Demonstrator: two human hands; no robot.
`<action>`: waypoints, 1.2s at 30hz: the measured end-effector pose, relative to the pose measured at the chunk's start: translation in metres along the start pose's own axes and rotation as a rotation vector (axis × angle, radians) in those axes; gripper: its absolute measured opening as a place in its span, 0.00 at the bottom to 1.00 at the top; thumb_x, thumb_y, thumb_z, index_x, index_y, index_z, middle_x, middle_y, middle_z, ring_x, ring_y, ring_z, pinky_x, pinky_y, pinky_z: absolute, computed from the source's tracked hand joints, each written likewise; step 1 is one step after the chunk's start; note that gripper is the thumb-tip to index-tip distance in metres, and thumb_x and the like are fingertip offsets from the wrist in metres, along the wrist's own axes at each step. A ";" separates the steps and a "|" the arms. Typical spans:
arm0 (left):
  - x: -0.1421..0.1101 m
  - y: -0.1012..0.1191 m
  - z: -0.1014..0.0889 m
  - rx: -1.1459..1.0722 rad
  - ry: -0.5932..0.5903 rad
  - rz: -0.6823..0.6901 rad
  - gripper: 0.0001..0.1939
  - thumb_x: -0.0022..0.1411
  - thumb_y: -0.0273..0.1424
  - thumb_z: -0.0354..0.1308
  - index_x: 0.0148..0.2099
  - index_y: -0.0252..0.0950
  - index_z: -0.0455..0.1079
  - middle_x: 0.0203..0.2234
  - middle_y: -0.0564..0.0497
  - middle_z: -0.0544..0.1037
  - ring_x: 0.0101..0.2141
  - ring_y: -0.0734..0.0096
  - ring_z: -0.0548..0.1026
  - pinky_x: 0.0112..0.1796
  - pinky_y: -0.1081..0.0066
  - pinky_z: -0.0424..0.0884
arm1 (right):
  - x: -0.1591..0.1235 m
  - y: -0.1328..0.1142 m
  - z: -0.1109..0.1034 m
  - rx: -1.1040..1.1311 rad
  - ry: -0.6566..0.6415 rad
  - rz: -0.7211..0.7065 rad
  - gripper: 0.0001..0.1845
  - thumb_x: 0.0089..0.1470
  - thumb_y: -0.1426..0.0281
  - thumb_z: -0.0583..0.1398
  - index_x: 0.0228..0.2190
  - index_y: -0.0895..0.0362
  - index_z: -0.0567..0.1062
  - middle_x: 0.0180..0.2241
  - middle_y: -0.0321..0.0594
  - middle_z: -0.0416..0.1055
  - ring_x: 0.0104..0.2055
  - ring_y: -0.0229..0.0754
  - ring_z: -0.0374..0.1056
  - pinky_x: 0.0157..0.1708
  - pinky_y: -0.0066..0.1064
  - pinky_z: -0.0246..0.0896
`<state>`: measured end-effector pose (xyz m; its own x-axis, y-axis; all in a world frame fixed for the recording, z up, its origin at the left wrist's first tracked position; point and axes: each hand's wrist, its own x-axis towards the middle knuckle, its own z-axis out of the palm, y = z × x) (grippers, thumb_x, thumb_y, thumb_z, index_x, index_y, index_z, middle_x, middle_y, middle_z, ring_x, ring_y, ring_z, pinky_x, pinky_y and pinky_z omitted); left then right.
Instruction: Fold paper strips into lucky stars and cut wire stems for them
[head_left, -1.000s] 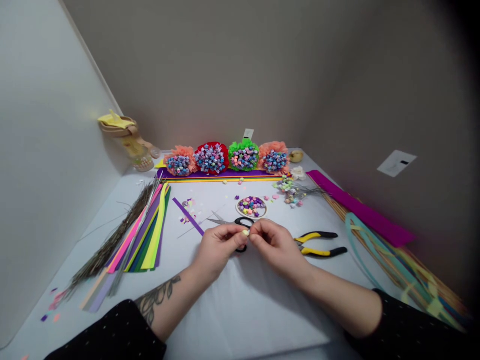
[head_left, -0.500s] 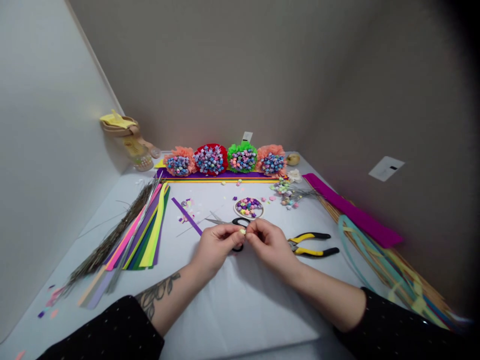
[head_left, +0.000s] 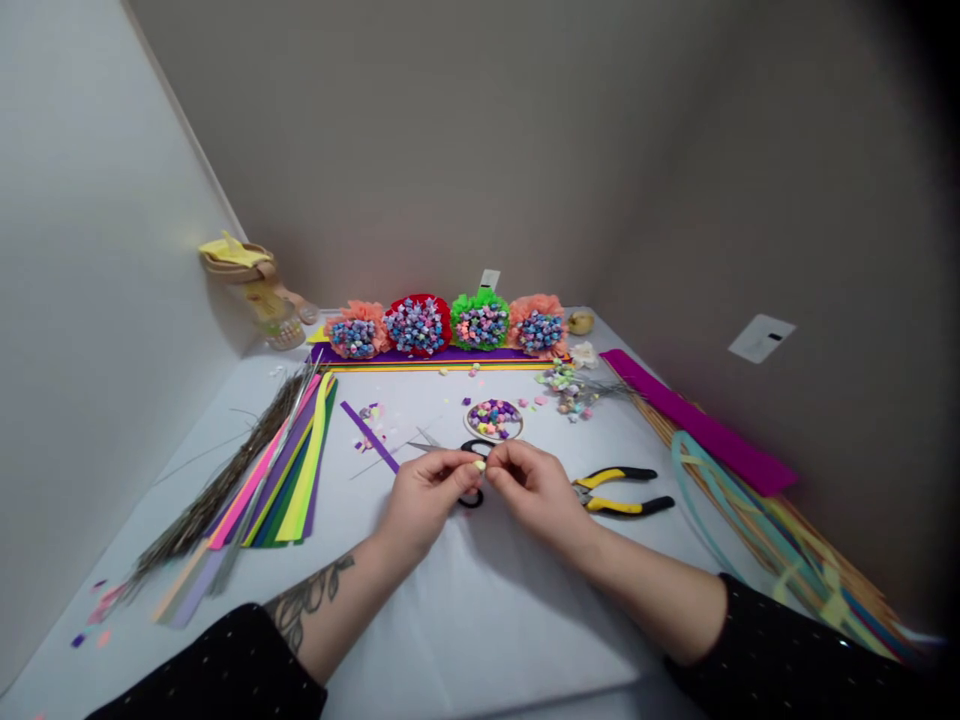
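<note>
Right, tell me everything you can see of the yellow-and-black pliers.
The pliers lie flat on the white tabletop, beside the right hand. Their two handles, with rubbery-looking yellow-and-black grips, spread apart toward the right; the small metal head points left, toward that hand.

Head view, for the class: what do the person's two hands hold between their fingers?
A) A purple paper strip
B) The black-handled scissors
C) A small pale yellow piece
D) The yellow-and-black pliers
C: a small pale yellow piece shows pinched between the left hand and the right hand.
</note>
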<state>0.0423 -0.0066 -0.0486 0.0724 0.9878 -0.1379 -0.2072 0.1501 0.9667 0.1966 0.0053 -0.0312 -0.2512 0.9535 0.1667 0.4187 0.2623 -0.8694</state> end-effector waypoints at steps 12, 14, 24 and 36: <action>-0.001 0.003 0.005 0.076 0.034 -0.013 0.11 0.50 0.34 0.64 0.34 0.31 0.76 0.19 0.51 0.75 0.23 0.75 0.71 0.26 0.75 0.69 | -0.001 -0.001 0.003 0.031 0.033 0.021 0.07 0.49 0.70 0.54 0.21 0.57 0.66 0.20 0.35 0.63 0.24 0.36 0.58 0.24 0.26 0.53; -0.002 0.002 0.005 0.078 0.031 -0.027 0.12 0.50 0.35 0.64 0.34 0.31 0.76 0.20 0.51 0.75 0.23 0.75 0.71 0.25 0.76 0.69 | -0.002 0.000 0.004 0.026 0.040 0.026 0.07 0.49 0.71 0.54 0.21 0.57 0.67 0.20 0.35 0.63 0.24 0.36 0.58 0.24 0.26 0.53; 0.000 0.003 0.002 0.167 0.011 0.046 0.13 0.52 0.35 0.62 0.39 0.33 0.76 0.25 0.49 0.77 0.26 0.73 0.73 0.29 0.73 0.71 | 0.003 0.000 0.001 -0.050 0.019 -0.034 0.06 0.49 0.73 0.54 0.22 0.57 0.67 0.22 0.35 0.66 0.24 0.35 0.60 0.25 0.25 0.53; 0.002 0.010 -0.003 0.296 0.052 0.120 0.08 0.52 0.32 0.61 0.35 0.34 0.77 0.29 0.49 0.79 0.30 0.70 0.74 0.31 0.73 0.69 | 0.001 0.001 -0.003 -0.141 0.013 -0.111 0.06 0.50 0.75 0.54 0.23 0.57 0.68 0.23 0.35 0.66 0.25 0.35 0.60 0.25 0.25 0.53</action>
<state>0.0375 -0.0033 -0.0400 0.0135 0.9997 -0.0223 0.0817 0.0211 0.9964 0.1990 0.0072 -0.0303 -0.2916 0.9192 0.2646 0.5075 0.3832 -0.7717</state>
